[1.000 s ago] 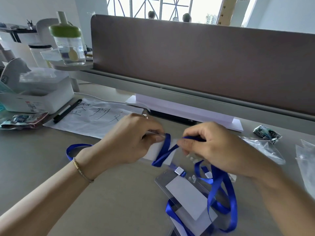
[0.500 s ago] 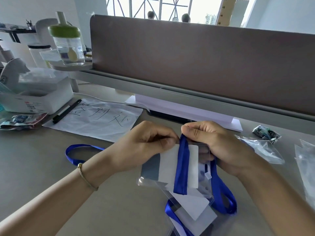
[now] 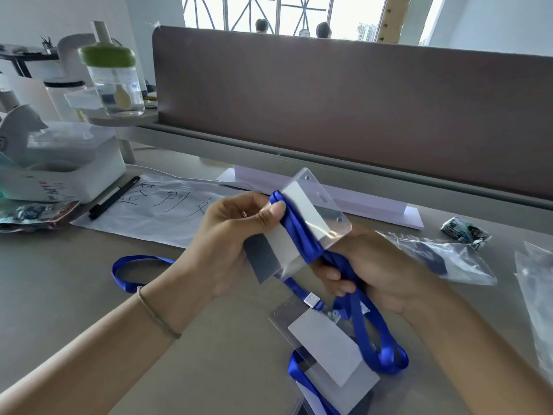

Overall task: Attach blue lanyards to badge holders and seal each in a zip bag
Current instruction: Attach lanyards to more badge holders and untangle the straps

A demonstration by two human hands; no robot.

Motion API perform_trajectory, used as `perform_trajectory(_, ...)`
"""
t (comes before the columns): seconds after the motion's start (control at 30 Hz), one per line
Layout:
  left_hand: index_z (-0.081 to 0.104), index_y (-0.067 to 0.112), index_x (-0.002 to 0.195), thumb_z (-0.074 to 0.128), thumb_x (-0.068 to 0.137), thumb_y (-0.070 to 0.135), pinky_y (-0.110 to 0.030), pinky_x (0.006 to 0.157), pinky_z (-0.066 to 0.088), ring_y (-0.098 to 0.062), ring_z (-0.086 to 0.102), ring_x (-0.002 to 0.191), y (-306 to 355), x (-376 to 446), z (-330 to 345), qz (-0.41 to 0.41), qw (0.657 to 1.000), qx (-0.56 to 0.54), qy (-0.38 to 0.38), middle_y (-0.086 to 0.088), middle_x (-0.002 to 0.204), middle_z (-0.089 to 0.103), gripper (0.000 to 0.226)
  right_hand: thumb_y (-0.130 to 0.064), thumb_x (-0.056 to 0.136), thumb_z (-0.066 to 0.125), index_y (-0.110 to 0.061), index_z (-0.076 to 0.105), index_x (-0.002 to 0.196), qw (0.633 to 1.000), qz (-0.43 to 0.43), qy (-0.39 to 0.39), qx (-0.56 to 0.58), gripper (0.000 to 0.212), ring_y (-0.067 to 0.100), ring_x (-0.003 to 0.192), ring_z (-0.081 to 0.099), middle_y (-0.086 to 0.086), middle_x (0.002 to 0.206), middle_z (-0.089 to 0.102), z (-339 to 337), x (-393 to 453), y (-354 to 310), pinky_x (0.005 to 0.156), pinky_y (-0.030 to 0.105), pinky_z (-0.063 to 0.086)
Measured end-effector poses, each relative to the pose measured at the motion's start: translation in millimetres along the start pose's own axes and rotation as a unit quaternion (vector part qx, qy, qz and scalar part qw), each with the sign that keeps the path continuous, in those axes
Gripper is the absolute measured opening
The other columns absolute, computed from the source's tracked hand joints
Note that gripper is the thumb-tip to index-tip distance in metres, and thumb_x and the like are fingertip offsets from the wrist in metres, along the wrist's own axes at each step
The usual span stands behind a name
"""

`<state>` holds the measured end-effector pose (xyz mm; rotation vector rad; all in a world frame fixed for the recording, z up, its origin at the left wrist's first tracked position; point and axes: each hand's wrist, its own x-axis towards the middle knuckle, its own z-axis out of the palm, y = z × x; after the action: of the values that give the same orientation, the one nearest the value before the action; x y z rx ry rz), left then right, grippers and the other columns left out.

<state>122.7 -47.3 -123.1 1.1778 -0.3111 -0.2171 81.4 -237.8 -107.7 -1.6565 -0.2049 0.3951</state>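
Observation:
My left hand (image 3: 233, 244) pinches a clear badge holder (image 3: 311, 211) with a white card inside, held tilted above the desk. A blue lanyard (image 3: 302, 238) lies folded across the holder's face under my left thumb. My right hand (image 3: 377, 271) is under the holder, its fingers closed on the lanyard strands that hang down to the desk. Below lie more badge holders (image 3: 326, 339) with white cards and a blue lanyard loop (image 3: 386, 357). Another blue lanyard (image 3: 125, 268) lies on the desk behind my left wrist. Clear zip bags (image 3: 449, 259) lie at the right.
A handwritten paper sheet (image 3: 155, 211) and a black pen (image 3: 113, 197) lie at the left, beside a white box (image 3: 59, 175). A green-lidded jar (image 3: 115, 82) stands on a small shelf. A brown divider panel (image 3: 359, 109) closes the back. A small wrapped packet (image 3: 465, 230) lies far right.
The badge holder has been lifted and tilted up in my left hand. My right hand has dropped from the holder's top edge to beneath it, gathering the lanyard strands.

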Motion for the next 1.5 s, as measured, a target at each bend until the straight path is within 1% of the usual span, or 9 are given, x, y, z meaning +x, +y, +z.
perform_trajectory(0.3,0.059,0.015,0.078,0.067,0.078,0.031,-0.029,0.064,0.045,-0.019,0.058,0.067,12.7,10.8,-18.3,-0.039,0.998,-0.022,0.05,-0.004,0.077,0.065,0.019,-0.017,0.104,0.049,-0.019,0.074,0.099,0.958,-0.103,0.134,-0.231,0.026,0.026,0.08,0.073,0.004,0.086,0.077,-8.3,6.9,10.6,0.084,0.051,0.056)
perform_trajectory(0.47,0.058,0.013,0.096,0.066,0.082,0.03,-0.029,0.066,0.049,-0.019,0.061,0.071,9.7,19.4,-33.5,-0.051,0.996,-0.034,0.058,-0.003,0.083,0.067,0.023,-0.027,0.107,0.043,-0.028,0.075,0.105,0.943,-0.115,0.18,-0.254,0.033,0.013,0.104,0.07,0.002,0.102,0.077,-16.2,10.4,14.4,0.097,0.034,0.052)
perform_trajectory(0.6,0.054,0.014,0.107,0.067,0.08,0.032,-0.026,0.06,0.052,-0.018,0.059,0.072,6.3,24.0,-43.8,-0.071,0.994,-0.052,0.065,-0.003,0.086,0.063,0.036,-0.018,0.106,0.039,-0.012,0.054,0.065,0.975,-0.08,0.189,-0.086,0.044,0.019,0.047,0.038,-0.003,0.047,0.041,-32.8,9.7,7.0,0.063,0.039,0.04)
perform_trajectory(0.87,0.059,0.014,0.086,0.066,0.079,0.029,-0.03,0.066,0.045,-0.02,0.058,0.071,-6.5,26.2,-43.5,-0.083,0.992,-0.033,0.085,-0.006,0.083,0.063,0.019,-0.021,0.101,0.041,-0.012,0.045,0.059,0.985,0.014,0.167,-0.049,0.044,0.016,0.043,0.014,-0.002,0.048,0.017,-71.3,3.4,5.8,0.054,0.032,0.033)
perform_trajectory(1.03,0.061,0.013,0.113,0.073,0.079,0.028,-0.031,0.077,0.049,-0.021,0.062,0.082,-12.8,24.1,-45.4,-0.112,0.988,-0.101,0.044,-0.005,0.098,0.065,0.04,-0.026,0.088,0.045,-0.008,0.048,0.058,0.99,-0.022,0.088,0.107,0.035,0.019,0.042,0.026,0.002,0.046,0.025,-75.3,-2.7,-0.3,0.061,0.036,0.042)
perform_trajectory(1.13,0.066,0.012,0.114,0.091,0.058,0.035,-0.042,0.094,0.039,-0.023,0.062,0.091,-11.8,24.5,-50.5,-0.101,0.986,-0.132,0.002,-0.005,0.102,0.068,0.065,-0.031,0.092,0.052,-0.003,0.067,0.064,0.989,0.022,0.089,-0.115,0.042,0.029,0.052,0.051,0.017,0.054,0.056,-74.9,-5.9,1.0,0.076,0.045,0.05)
perform_trajectory(1.27,0.078,0.016,0.094,0.093,0.052,0.029,-0.024,0.073,0.055,-0.019,0.072,0.086,-9.4,22.6,-49.4,-0.076,0.982,-0.161,-0.071,-0.001,0.097,0.073,0.047,-0.036,0.105,0.04,-0.014,0.074,0.111,0.99,0.029,0.073,-0.117,0.041,0.028,0.083,0.074,0.008,0.107,0.077,-61.8,-7.8,-4.0,0.072,0.036,0.058)
perform_trajectory(1.37,0.077,0.015,0.094,0.088,0.065,0.027,-0.028,0.075,0.054,-0.02,0.072,0.091,-7.5,18.4,-43.1,-0.073,0.968,-0.163,-0.174,-0.001,0.097,0.074,0.034,-0.014,0.106,0.036,-0.02,0.063,0.128,0.998,0.057,-0.016,-0.033,0.035,0.025,0.049,0.064,0.016,0.107,0.076,-45.7,-4.6,-2.1,0.046,0.027,0.052)
perform_trajectory(1.5,0.073,0.007,0.095,0.069,0.088,0.023,-0.038,0.086,0.051,-0.025,0.069,0.091,-9.2,15.1,-38.1,-0.075,0.954,-0.151,-0.248,-0.01,0.091,0.073,0.018,-0.021,0.088,0.062,-0.022,0.07,0.113,0.985,-0.004,0.043,-0.168,0.027,0.016,0.069,0.068,0.0,0.099,0.076,-31.8,15.7,20.4,0.057,0.027,0.052)
